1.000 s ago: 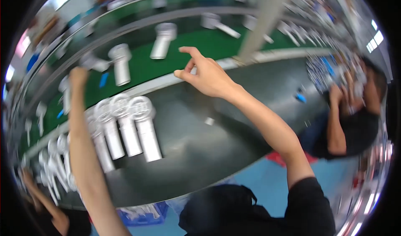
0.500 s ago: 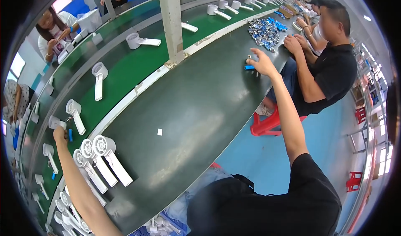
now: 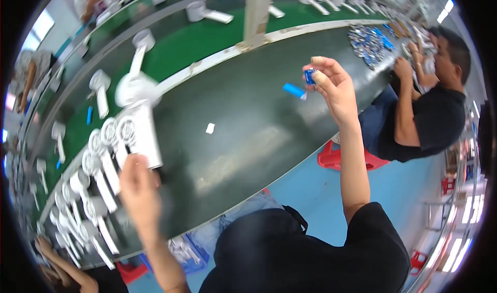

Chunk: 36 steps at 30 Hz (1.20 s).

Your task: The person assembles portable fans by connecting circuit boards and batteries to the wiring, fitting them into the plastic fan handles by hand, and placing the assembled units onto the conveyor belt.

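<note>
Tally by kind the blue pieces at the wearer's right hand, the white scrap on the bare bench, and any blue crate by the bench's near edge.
Small blue piece in the right hand's grip: 1
Blue cylinder beside that hand: 1
White scrap on the bench: 1
Blue crate by the near edge: 1
Total: 4

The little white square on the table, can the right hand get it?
Probably yes. Only dark tabletop and a blue cylinder show between the right hand and the white square. But that hand is pinching a small blue piece, so it may need to let go first.
</note>
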Available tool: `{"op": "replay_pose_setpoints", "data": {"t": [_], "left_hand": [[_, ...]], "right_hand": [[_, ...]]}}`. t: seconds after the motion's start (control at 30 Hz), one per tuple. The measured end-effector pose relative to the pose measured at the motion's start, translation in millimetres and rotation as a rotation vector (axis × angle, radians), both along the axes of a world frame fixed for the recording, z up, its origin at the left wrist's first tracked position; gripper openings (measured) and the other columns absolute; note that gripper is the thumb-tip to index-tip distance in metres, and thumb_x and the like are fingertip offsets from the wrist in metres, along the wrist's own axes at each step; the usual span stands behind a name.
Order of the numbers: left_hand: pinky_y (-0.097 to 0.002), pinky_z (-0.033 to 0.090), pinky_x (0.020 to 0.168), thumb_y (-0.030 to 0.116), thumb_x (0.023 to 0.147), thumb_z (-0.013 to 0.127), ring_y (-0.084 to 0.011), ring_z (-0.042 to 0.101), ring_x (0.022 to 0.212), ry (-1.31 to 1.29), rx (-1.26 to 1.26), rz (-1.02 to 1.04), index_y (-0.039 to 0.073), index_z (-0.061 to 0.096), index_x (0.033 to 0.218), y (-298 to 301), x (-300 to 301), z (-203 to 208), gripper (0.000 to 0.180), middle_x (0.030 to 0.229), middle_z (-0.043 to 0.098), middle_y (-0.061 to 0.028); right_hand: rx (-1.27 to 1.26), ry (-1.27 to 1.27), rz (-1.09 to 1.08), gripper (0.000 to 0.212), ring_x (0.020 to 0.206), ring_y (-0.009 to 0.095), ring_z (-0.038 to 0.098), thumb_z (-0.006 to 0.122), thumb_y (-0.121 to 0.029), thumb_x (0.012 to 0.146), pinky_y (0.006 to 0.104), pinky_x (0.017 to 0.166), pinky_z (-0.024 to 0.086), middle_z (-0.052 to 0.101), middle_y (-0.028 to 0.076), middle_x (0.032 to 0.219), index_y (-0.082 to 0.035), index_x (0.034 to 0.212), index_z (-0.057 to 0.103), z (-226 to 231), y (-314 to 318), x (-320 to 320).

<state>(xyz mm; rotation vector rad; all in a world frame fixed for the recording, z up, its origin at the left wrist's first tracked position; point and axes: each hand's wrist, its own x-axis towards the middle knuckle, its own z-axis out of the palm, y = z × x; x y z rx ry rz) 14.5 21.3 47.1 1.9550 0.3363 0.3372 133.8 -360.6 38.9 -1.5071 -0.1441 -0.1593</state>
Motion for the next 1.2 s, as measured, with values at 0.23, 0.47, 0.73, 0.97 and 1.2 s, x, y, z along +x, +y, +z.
{"op": "replay_pose_setpoints", "data": {"t": [0.23, 0.47, 0.73, 0.97, 1.2], "left_hand": [[-0.0401, 0.036, 0.046, 0.011, 0.097, 0.055, -0.0276, 0.052, 0.043, 0.031, 0.134, 0.043, 0.0, 0.054, 0.086, -90, -25, -43, 0.016, 0.053, 0.051, -0.0159], [-0.0464, 0.042, 0.052, 0.011, 0.096, 0.057, -0.04, 0.058, 0.055, 0.147, 0.326, -0.021, 0.0, 0.059, 0.094, -88, -44, -35, 0.012, 0.061, 0.058, -0.0177], [-0.0366, 0.047, 0.073, 0.006, 0.07, 0.08, -0.0286, 0.058, 0.083, -0.484, 0.481, -0.192, 0.001, 0.069, 0.107, -70, -37, -2, 0.039, 0.099, 0.063, -0.0098], [-0.0273, 0.052, 0.076, -0.003, 0.09, 0.059, -0.0156, 0.065, 0.083, -0.317, -0.409, -0.093, -0.005, 0.059, 0.113, -42, -32, 4, 0.023, 0.098, 0.068, -0.0139], [-0.0353, 0.045, 0.049, 0.007, 0.084, 0.069, -0.0252, 0.059, 0.053, -0.194, 0.479, -0.283, 0.008, 0.063, 0.104, -45, 1, -21, 0.02, 0.073, 0.059, -0.0096]], "right_hand": [[0.12, 0.178, 0.431, 0.05, 0.082, 0.016, 0.067, 0.076, -0.032, 0.087, 0.0263, 0.067, 0.055, 0.068, 0.01, 0.101, -0.001, 0.121, 0.056, -4, 87, -55], [0.218, 0.379, 0.52, 0.032, 0.077, 0.015, 0.068, 0.07, -0.01, 0.09, 0.0273, 0.067, 0.059, 0.069, 0.012, 0.096, 0.001, 0.116, 0.056, 1, 129, -85], [0.139, 0.267, 0.514, 0.036, 0.096, 0.014, 0.067, 0.072, -0.002, 0.088, 0.0261, 0.082, 0.057, 0.066, 0.011, 0.109, 0.003, 0.12, 0.056, 7, 164, -96], [-0.024, 0.049, 0.359, 0.025, 0.101, 0.015, 0.065, 0.062, -0.012, 0.098, 0.029, 0.093, 0.05, 0.069, 0.01, 0.107, 0.004, 0.117, 0.059, -3, 157, -66], [-0.241, 0.135, 0.404, 0.019, 0.082, 0.009, 0.063, 0.064, -0.011, 0.095, 0.0238, 0.075, 0.051, 0.068, 0.004, 0.097, 0.0, 0.111, 0.065, -20, 148, -42]]}}
